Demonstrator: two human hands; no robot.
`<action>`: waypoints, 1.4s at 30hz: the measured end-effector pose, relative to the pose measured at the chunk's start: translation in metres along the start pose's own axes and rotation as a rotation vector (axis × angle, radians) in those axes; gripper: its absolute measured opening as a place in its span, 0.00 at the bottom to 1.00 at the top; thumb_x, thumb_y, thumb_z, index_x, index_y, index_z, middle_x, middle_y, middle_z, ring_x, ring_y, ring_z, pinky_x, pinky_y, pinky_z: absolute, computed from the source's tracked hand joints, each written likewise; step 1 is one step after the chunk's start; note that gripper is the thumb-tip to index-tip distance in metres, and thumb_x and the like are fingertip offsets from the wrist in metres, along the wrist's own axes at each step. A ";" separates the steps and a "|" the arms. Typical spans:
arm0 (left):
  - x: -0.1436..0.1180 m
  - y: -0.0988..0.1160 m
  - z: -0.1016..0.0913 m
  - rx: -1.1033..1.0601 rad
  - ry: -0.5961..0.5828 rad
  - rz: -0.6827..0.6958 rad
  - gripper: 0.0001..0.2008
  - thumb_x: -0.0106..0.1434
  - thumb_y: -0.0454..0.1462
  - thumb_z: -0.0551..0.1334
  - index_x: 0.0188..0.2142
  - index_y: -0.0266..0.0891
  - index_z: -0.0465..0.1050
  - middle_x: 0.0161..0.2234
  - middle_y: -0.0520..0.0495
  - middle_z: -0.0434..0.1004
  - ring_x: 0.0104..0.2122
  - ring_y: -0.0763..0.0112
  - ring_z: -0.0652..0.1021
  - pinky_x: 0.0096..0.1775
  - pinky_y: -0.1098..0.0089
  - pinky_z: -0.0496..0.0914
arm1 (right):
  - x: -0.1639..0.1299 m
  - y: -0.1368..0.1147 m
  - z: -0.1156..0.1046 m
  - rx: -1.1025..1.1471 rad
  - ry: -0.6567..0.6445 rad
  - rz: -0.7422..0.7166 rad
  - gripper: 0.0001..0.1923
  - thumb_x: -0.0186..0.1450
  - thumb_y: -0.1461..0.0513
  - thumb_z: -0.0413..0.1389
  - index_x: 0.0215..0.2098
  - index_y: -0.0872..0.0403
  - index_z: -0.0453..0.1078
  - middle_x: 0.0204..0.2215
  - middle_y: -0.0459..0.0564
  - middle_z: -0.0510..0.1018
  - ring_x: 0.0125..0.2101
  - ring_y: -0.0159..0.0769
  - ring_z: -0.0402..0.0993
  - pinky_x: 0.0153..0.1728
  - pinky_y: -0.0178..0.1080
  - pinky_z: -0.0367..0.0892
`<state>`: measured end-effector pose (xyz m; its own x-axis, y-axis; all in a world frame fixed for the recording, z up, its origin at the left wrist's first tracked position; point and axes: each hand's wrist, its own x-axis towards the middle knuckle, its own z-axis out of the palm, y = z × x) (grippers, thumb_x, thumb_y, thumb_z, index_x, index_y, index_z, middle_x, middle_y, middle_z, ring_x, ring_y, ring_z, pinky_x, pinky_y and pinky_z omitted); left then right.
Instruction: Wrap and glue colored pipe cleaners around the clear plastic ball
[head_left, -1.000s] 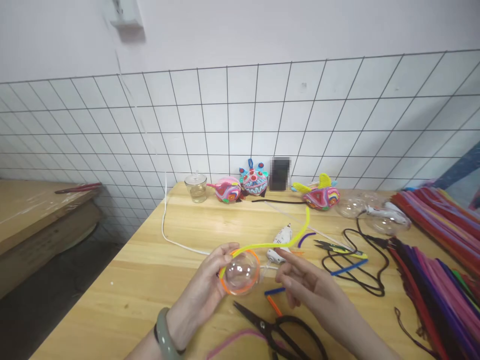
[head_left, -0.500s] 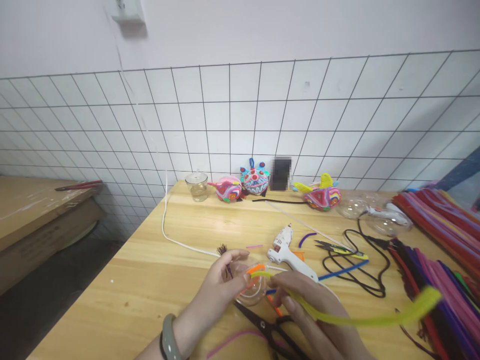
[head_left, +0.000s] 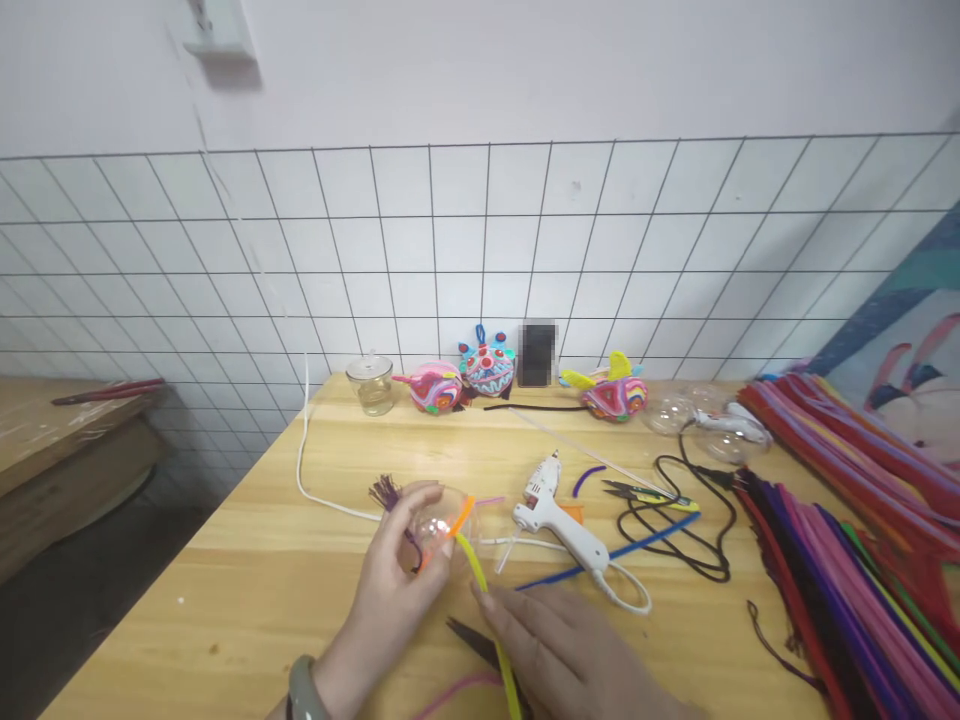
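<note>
My left hand (head_left: 401, 575) is wrapped round a clear plastic ball (head_left: 442, 510) that carries an orange pipe cleaner piece (head_left: 461, 515). A dark purple tassel (head_left: 385, 491) sticks out beside its fingers. From near the left thumb a yellow pipe cleaner (head_left: 502, 655) runs down toward me, its upper end against the ball. My right hand (head_left: 551, 635) pinches this yellow strip between thumb and fingers. Black scissors (head_left: 472, 638) lie partly hidden under the right hand. A white hot glue gun (head_left: 559, 520) rests just beyond it.
Several decorated figures (head_left: 487, 368) and a glass cup (head_left: 371, 385) stand along the tiled wall. Bundles of coloured pipe cleaners (head_left: 832, 590) lie at right. A black cable (head_left: 675, 560), a yellow-handled cutting tool (head_left: 660, 497) and a blue pipe cleaner (head_left: 637, 548) lie near the glue gun.
The yellow pipe cleaner, which stretched out to the right, now hangs down toward me. My right hand has moved left and lower along it. The view has turned slightly right.
</note>
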<state>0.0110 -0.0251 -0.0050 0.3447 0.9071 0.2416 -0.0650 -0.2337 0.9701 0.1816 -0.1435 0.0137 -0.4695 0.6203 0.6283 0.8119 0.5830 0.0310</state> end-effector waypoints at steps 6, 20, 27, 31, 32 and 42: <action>0.017 0.008 -0.014 -0.575 0.093 -0.256 0.18 0.54 0.40 0.68 0.45 0.42 0.75 0.48 0.43 0.78 0.50 0.54 0.75 0.48 0.61 0.72 | -0.024 0.036 0.016 -0.182 -0.042 0.495 0.21 0.67 0.69 0.43 0.56 0.57 0.66 0.48 0.58 0.79 0.48 0.41 0.76 0.47 0.42 0.73; 0.023 0.009 -0.022 -1.072 -0.124 -0.456 0.15 0.52 0.37 0.67 0.41 0.40 0.78 0.39 0.42 0.84 0.41 0.57 0.82 0.47 0.58 0.74 | -0.036 0.064 0.030 -0.314 -0.343 0.874 0.18 0.58 0.73 0.50 0.43 0.63 0.75 0.30 0.63 0.80 0.32 0.56 0.78 0.34 0.52 0.70; 0.023 0.005 -0.022 -1.064 -0.135 -0.417 0.18 0.54 0.35 0.67 0.46 0.42 0.75 0.39 0.43 0.84 0.41 0.59 0.82 0.46 0.60 0.75 | -0.046 0.082 0.030 -0.199 -0.196 0.971 0.27 0.59 0.70 0.48 0.57 0.68 0.62 0.45 0.69 0.78 0.43 0.58 0.76 0.43 0.54 0.68; 0.023 0.005 -0.022 -1.011 -0.105 -0.373 0.16 0.52 0.36 0.70 0.42 0.40 0.76 0.39 0.43 0.84 0.41 0.60 0.82 0.44 0.62 0.76 | -0.040 0.081 0.017 -0.047 0.076 1.022 0.24 0.68 0.56 0.43 0.60 0.59 0.56 0.52 0.61 0.74 0.48 0.45 0.74 0.45 0.41 0.70; 0.023 0.006 -0.021 -0.985 -0.099 -0.361 0.16 0.51 0.36 0.70 0.41 0.40 0.77 0.39 0.43 0.83 0.41 0.60 0.82 0.44 0.62 0.76 | -0.037 0.078 0.013 0.049 0.170 1.065 0.25 0.68 0.52 0.44 0.58 0.57 0.57 0.50 0.58 0.75 0.46 0.44 0.75 0.42 0.39 0.71; 0.020 0.008 -0.021 -0.570 -0.102 -0.160 0.18 0.52 0.40 0.70 0.44 0.41 0.77 0.46 0.42 0.79 0.49 0.55 0.76 0.49 0.62 0.70 | -0.020 0.029 0.003 0.881 0.313 1.076 0.24 0.65 0.46 0.53 0.51 0.52 0.67 0.17 0.40 0.69 0.19 0.34 0.67 0.27 0.37 0.68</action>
<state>-0.0020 -0.0016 0.0077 0.4779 0.8708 0.1156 -0.4875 0.1534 0.8595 0.2136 -0.1368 0.0000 0.4161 0.8909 0.1820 0.1859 0.1126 -0.9761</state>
